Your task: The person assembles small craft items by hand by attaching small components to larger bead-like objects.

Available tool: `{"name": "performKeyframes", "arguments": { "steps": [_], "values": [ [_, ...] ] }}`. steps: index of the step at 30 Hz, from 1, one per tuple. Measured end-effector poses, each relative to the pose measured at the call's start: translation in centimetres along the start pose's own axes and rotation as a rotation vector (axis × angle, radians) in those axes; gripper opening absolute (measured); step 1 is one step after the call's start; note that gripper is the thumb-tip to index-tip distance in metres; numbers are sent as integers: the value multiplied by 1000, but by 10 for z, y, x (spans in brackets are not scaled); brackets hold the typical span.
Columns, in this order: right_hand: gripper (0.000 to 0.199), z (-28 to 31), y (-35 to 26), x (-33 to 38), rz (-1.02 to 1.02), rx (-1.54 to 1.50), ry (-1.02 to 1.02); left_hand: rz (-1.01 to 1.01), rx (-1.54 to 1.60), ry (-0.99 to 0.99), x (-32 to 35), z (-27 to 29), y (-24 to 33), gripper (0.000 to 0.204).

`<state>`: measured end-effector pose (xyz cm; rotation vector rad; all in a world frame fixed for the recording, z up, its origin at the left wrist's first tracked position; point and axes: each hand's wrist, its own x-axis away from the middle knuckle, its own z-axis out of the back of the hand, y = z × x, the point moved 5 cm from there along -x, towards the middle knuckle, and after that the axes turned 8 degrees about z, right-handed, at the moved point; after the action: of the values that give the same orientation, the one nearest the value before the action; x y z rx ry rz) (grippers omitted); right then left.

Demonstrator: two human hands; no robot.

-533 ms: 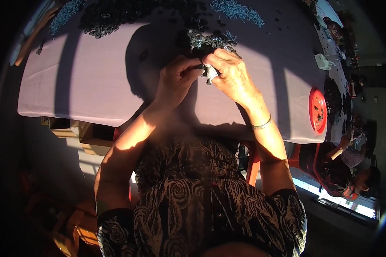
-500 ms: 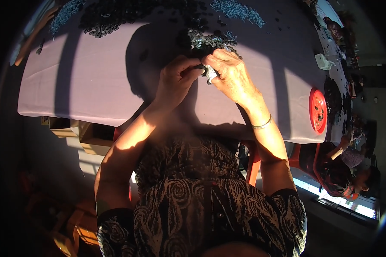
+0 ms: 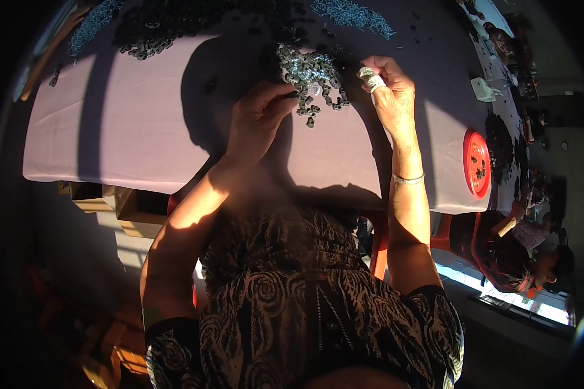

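On the lilac tablecloth (image 3: 136, 142) lies a pile of small black parts (image 3: 308, 71) mixed with shiny, pale blue-white bits. A few black pieces trail from it toward me. My left hand (image 3: 259, 117) is at the pile's left edge, thumb and fingers pinched together. A dark speck shows at its fingertips, too small to name. To the right of the pile, my right hand (image 3: 394, 97) is raised with its fingers closed in a pinch. White wrapping (image 3: 372, 79) is around one of its digits. Whatever its fingertips hold is hidden.
A larger heap of black parts (image 3: 146, 45) spreads at the far left. Bluish heaps of small pieces (image 3: 353, 18) lie along the far side. A red plate (image 3: 477, 164) with several dark parts sits at the right edge. Another person (image 3: 499, 249) is at the right.
My hands, together in front of the pile before, are now apart. The right hand has moved right, away from the pile; the left has shifted slightly left. More of the pile shows between them.
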<state>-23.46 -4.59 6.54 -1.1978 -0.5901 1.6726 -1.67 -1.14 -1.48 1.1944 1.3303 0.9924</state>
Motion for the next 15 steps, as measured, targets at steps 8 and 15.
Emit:
{"name": "performKeyframes", "arguments": {
  "steps": [8, 15],
  "values": [
    [7, -7, 28, 8, 19, 101, -249, 34, 87, -17, 0, -1, -2, 16],
    [21, -32, 19, 5, 197, 276, -336, 12, -39, -17, 0, -2, -2, 17]
  ]
}}
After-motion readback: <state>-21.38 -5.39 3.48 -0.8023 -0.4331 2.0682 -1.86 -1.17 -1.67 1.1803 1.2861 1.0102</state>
